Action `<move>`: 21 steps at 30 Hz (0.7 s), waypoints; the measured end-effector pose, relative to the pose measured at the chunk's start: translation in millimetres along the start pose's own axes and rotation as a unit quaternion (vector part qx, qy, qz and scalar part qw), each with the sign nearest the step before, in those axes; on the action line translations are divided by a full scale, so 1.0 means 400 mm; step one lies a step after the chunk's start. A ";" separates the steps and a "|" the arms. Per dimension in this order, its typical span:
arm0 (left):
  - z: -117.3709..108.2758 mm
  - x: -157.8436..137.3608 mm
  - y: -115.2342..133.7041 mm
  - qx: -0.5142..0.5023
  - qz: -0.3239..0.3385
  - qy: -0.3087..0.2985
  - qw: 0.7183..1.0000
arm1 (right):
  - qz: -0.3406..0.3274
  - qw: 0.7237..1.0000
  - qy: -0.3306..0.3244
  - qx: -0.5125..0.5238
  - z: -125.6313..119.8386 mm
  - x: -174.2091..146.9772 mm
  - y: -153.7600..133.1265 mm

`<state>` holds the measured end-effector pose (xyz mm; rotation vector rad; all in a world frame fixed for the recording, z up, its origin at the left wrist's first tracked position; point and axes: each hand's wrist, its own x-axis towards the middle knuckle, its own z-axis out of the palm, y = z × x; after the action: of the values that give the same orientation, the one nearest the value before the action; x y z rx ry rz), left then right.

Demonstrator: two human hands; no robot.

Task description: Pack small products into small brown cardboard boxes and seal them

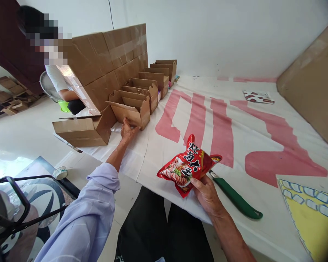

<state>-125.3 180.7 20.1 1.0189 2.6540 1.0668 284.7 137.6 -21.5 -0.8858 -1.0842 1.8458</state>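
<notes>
My right hand grips a puffed red plastic food packet by its near right edge, thumb on top. Large black lettering and a picture of food cover its front. Just right of that hand lies a knife with a green handle; its blade is mostly hidden behind the hand and packet. My left hand rests against the lower front of an open cardboard box, fingers spread and touching it. Another open cardboard box sits to its left at the table's edge.
More open cardboard boxes run in a row toward the wall, beside a stacked cardboard wall. A person sits behind it. A white cloth with red shapes covers the table. A yellow sheet lies at right.
</notes>
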 end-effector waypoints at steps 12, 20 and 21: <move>0.078 0.113 0.087 0.006 -0.019 -0.017 1.000 | 0.016 1.000 -0.009 0.004 -0.004 -0.007 0.001; 0.124 0.168 0.138 -0.011 -0.007 -0.028 1.000 | 0.011 0.999 -0.017 -0.039 -0.026 -0.010 0.016; 0.127 0.171 0.143 -0.009 -0.006 -0.028 1.000 | 0.011 0.999 -0.017 -0.043 -0.029 -0.010 0.019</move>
<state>-130.0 282.7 28.8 1.0133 2.5982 1.0424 294.2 135.8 -32.5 -0.9223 -1.1858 1.8503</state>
